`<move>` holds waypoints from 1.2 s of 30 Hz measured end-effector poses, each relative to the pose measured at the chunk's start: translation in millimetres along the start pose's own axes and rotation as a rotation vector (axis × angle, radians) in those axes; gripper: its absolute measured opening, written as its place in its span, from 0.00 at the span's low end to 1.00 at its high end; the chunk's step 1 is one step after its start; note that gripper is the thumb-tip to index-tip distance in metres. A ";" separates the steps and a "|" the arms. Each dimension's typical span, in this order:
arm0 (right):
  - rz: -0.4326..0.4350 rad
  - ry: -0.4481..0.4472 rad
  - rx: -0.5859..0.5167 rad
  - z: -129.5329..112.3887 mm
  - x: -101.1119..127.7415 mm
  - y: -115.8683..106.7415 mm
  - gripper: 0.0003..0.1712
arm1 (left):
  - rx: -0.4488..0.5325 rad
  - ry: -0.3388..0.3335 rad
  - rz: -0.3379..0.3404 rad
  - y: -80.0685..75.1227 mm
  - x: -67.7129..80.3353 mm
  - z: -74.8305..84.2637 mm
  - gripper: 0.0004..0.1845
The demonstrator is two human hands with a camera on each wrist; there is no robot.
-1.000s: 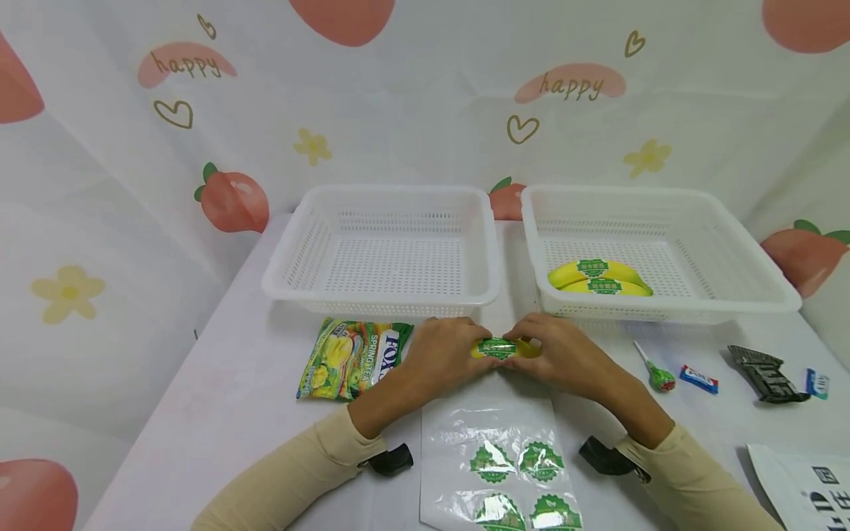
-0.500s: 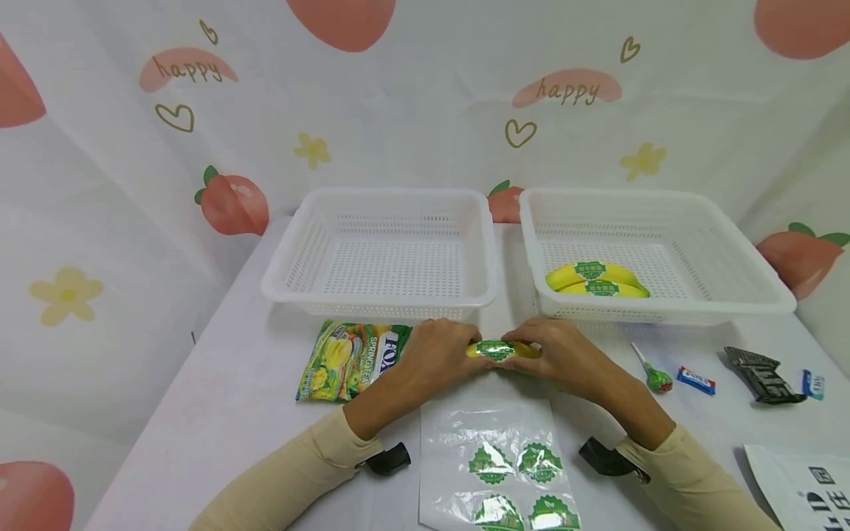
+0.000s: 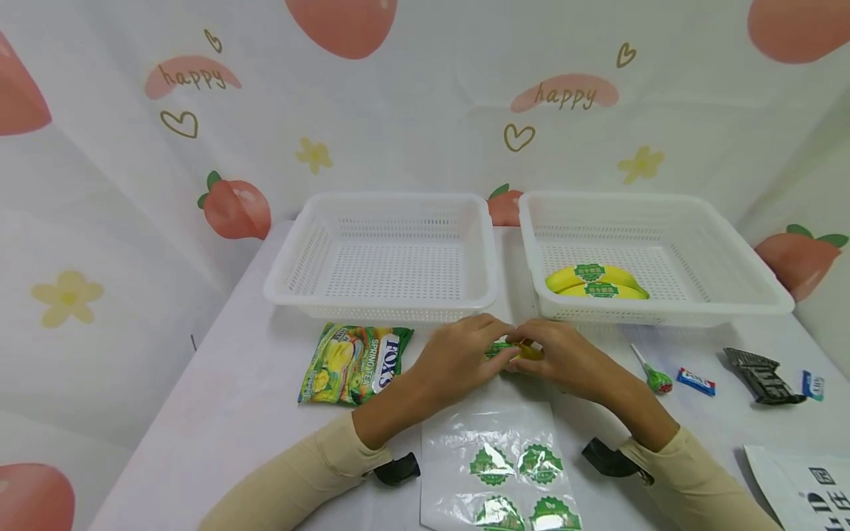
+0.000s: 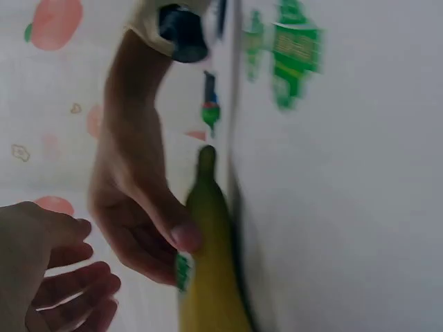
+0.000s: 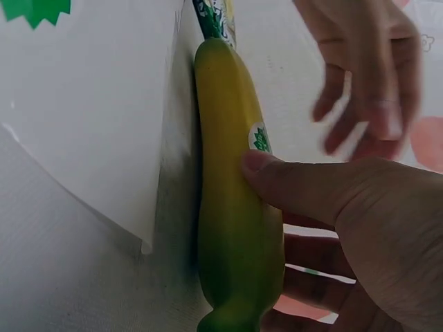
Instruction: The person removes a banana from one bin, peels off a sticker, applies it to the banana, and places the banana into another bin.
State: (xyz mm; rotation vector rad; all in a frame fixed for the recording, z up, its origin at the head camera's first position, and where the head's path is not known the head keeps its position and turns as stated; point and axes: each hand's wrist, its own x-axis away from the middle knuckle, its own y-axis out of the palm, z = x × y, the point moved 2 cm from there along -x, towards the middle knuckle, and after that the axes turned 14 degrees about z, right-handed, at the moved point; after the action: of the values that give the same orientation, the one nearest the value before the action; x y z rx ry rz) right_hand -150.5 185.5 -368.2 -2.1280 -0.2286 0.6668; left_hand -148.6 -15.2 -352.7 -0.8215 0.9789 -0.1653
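Note:
A yellow banana (image 3: 526, 350) with a green sticker (image 3: 498, 346) lies on the white table between my hands, just in front of the baskets. My right hand (image 3: 554, 355) grips the banana (image 5: 235, 228), thumb (image 5: 277, 173) pressed beside the sticker (image 5: 260, 138) and fingers curled underneath. My left hand (image 3: 474, 350) hovers just left of the fruit with relaxed, spread fingers (image 5: 360, 83) and holds nothing. In the left wrist view the right hand (image 4: 138, 214) holds the banana (image 4: 208, 277), while the left hand's fingers (image 4: 69, 283) stay apart from it.
Two white baskets stand behind: the left one (image 3: 381, 299) is bare, the right one (image 3: 664, 313) holds two stickered bananas (image 3: 598, 282). A candy bag (image 3: 352, 361) lies left, a sticker sheet (image 3: 505, 464) near me, and a lollipop (image 3: 654, 375), small sweets (image 3: 696, 381) and a black wrapper (image 3: 757, 372) lie right.
My left hand has let go of the banana and lifted off it. The banana has turned under my right hand, so less of its green sticker shows from above.

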 end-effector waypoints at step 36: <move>-0.040 0.280 0.031 32.6 48.6 -134.3 0.27 | 0.267 -0.291 0.009 49.0 -58.3 6.1 0.16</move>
State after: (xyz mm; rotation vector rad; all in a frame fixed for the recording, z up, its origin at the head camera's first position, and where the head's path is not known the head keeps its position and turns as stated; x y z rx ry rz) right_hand -117.0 308.3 -295.6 -2.1522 -0.1059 0.3413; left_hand -188.2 49.6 -345.3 -0.5763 0.6688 -0.1599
